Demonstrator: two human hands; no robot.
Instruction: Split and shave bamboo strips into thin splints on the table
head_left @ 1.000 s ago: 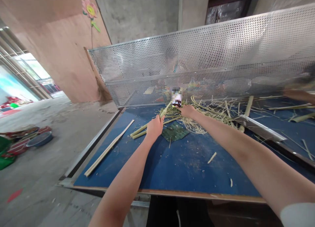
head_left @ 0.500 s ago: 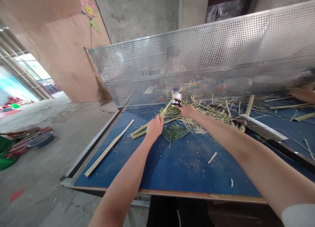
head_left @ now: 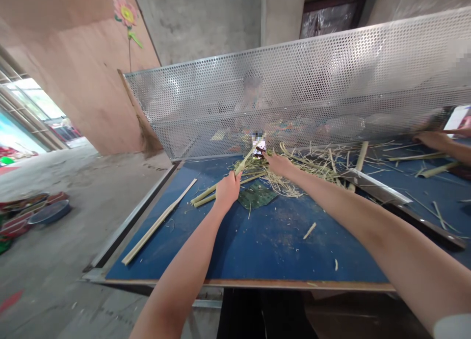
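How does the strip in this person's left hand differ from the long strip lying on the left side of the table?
The held strip is gripped by the left hand; the lying strip rests on the blue table. The held strip looks greener, the lying strip creamier. The held strip shows a shorter length, partly hidden by fingers; the lying strip shows more. Both slant, far ends rightward.
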